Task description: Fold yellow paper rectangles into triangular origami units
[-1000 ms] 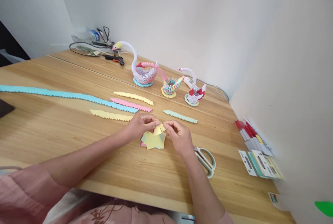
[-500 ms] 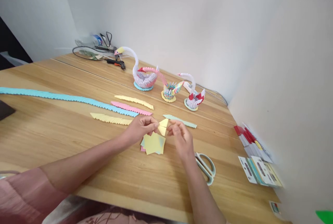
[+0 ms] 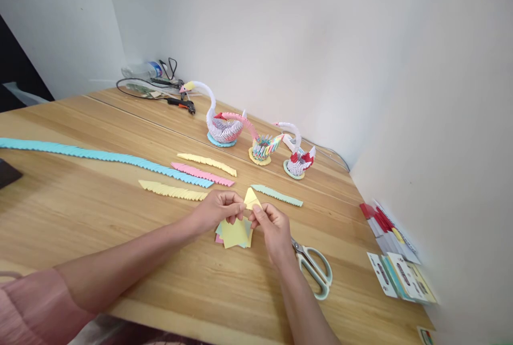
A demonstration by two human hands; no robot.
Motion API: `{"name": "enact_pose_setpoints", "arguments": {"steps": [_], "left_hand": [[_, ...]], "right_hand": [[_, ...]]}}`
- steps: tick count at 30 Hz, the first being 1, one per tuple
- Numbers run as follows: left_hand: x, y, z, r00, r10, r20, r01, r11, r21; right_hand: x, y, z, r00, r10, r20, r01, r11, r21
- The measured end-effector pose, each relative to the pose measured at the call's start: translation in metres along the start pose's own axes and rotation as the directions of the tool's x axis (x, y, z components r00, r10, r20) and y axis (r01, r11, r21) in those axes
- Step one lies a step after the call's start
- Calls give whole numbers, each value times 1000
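Between my two hands is a small folded piece of yellow paper, triangular with its tip pointing up and away. My left hand pinches its left corner between thumb and fingers. On the right corner, my right hand has its thumb on top and fingers beneath. Just below lies a stack of square paper sheets, a yellow one uppermost, with green and pink edges showing. Scissors with pale handles rest beside my right wrist, their blades partly hidden by it.
Folded paper strips lie beyond my hands: blue, pink, yellow, pale yellow, green. Three paper swans stand behind. A glue gun and bottle sit back left; paper packs lie right.
The yellow paper has turned so its tip points up. My right hand, apart from it before, now grips its right corner. The view has shifted slightly.
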State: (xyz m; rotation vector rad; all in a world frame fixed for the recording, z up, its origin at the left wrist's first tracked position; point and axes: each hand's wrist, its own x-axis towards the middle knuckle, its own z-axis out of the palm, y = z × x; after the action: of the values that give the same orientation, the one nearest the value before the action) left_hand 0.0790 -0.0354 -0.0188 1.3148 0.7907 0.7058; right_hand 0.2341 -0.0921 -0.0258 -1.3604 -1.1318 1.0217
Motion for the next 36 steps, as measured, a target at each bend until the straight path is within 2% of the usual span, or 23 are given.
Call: {"name": "enact_pose_setpoints", "arguments": {"steps": [7,11,17,21,25,28,30,32,34,36], "left_hand": [[-1,-6,4,1000,-15,17,14,999,32],[-3,-6,7,998,-27,51,23,997,70],[-4,-1,6,995,-21,93,17,999,44],[-5,-1,8,994,-56,94,43,991,129],[-8,-1,10,991,-64,121,36,976,217],[-8,-1,10,984,-68,164,34,979,199],[-7,0,9,987,-60,150,31,982,184],[-4,1,7,995,-13,99,-1,989,149],[-2,0,5,999,37,29,-40,993,111],[1,0,3,997,80,-23,-77,993,90]], "right_hand": [[-1,-1,1,998,-33,53,32,999,8],[-2,1,5,1000,-17,3,18,999,-37],[-2,-1,2,1000,11,22,-13,997,71],[-1,-2,-1,998,-29,54,27,999,40],[-2,1,1,998,-58,-18,58,998,-16],[-2,1,1,998,-23,-54,25,999,46],[-2,-2,-1,999,3,-43,3,992,126],[-1,-6,-4,1000,0,18,-4,982,188],[0,-8,-6,995,-3,100,-15,984,177],[1,-9,-7,991,5,131,-18,995,99]]}}
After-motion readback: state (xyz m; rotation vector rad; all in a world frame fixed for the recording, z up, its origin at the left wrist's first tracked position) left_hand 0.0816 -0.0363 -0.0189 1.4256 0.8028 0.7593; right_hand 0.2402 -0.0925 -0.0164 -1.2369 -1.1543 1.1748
